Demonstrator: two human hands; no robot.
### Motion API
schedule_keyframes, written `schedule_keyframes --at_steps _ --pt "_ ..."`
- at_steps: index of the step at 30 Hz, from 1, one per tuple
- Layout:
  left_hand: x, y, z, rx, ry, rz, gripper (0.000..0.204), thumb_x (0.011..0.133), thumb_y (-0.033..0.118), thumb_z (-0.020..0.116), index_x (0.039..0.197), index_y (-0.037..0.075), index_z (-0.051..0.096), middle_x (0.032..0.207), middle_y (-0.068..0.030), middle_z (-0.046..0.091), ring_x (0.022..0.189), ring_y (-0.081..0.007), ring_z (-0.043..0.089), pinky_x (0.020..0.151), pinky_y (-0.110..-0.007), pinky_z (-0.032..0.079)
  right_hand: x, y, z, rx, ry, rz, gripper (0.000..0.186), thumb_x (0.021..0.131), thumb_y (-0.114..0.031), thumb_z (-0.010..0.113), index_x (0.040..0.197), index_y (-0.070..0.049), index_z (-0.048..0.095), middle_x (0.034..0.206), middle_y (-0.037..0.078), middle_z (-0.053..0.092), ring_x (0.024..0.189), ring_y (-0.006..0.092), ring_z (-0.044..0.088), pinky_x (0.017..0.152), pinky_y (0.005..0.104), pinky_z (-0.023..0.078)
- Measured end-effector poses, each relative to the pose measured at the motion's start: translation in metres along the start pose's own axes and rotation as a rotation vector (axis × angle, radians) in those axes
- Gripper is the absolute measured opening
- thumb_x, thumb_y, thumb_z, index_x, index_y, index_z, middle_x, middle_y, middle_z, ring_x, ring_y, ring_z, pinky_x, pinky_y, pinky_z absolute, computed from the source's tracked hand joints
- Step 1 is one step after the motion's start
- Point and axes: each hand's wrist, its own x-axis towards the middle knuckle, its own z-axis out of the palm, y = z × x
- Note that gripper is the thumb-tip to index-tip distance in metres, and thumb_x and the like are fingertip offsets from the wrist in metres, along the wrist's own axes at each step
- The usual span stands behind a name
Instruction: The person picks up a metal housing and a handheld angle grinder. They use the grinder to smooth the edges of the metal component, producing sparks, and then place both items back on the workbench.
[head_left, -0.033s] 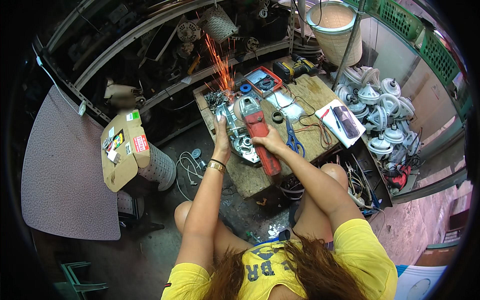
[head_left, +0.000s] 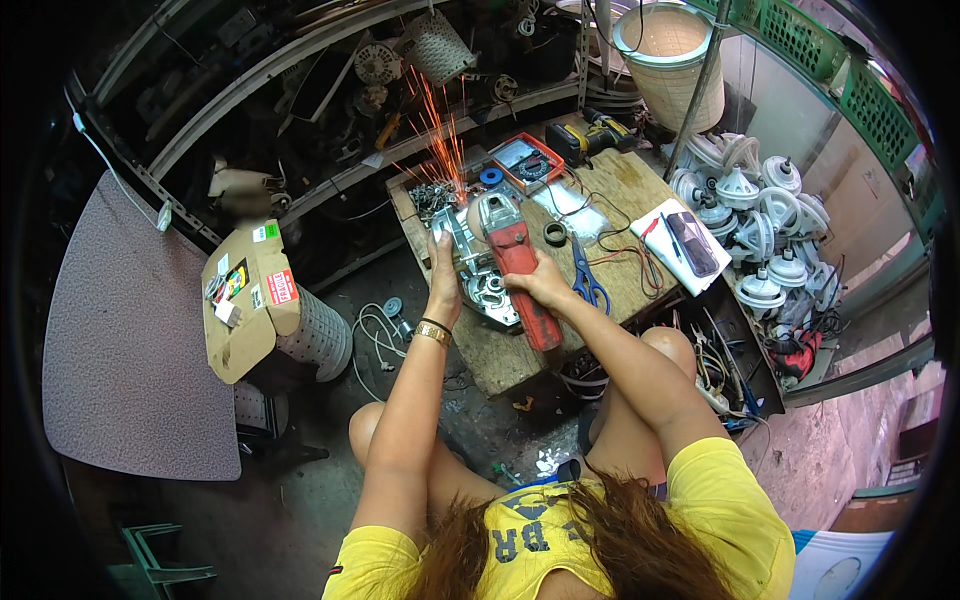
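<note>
A red angle grinder [head_left: 512,250] with a silver head lies along the bench, its head pointing away from me. My right hand [head_left: 542,284] is wrapped round its body. Orange sparks [head_left: 447,140] fly up and away from beyond the head. The disc is hidden. Beside the grinder, my left hand [head_left: 444,268] steadies a shiny metal housing [head_left: 488,290], thumb along its side, fingers mostly hidden. Both rest on the wooden bench [head_left: 510,368]. Small metal scraps [head_left: 430,198] lie at its far left corner.
A multimeter [head_left: 527,163], a yellow-black cordless drill [head_left: 590,138], tape [head_left: 555,234] and blue-handled scissors [head_left: 588,285] lie right of the grinder. White washer gearboxes [head_left: 760,225] pile up farther right. An opened carton [head_left: 250,300] stands left, and a loose cord [head_left: 372,330] on the floor.
The spray of sparks has changed shape slightly, spreading a bit more to the left. My hands, the grinder and the metal housing stay in place.
</note>
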Motion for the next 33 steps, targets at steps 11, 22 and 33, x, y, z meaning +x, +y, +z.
schedule_keyframes --at_steps 11,22,33 --pt "-0.002 0.005 -0.002 -0.08 -0.024 -0.064 0.064 0.09 0.063 0.049 0.13 0.013 0.05 0.128 -0.002 0.057 0.116 -0.0169 0.054 0.101 -0.035 0.039 0.011 0.01 -0.006 0.029 0.043 -0.048 0.068 0.064 -0.016 0.083 0.12 0.004 0.05 0.105 0.014 0.064 0.088 0.0219 0.064 0.076 0.0338 0.054" --pt "0.001 0.005 -0.003 -0.083 0.0 -0.069 0.065 0.09 0.066 0.047 0.128 0.013 0.051 0.123 -0.0025 0.059 0.113 -0.0168 0.056 0.1 -0.035 0.041 0.008 0.018 -0.008 -0.082 0.004 -0.041 0.079 0.061 -0.025 0.084 0.124 0.008 0.05 0.114 0.019 0.063 0.099 0.0267 0.064 0.089 0.0349 0.049" --pt "-0.003 0.006 0.003 -0.098 -0.025 -0.083 0.062 0.091 0.063 0.048 0.129 0.014 0.05 0.122 -0.0019 0.06 0.112 -0.0162 0.056 0.099 -0.035 0.042 -0.001 0.008 -0.003 -0.084 -0.004 -0.059 0.063 0.065 -0.015 0.083 0.118 0.002 0.053 0.103 0.012 0.064 0.088 0.019 0.063 0.079 0.0329 0.053"
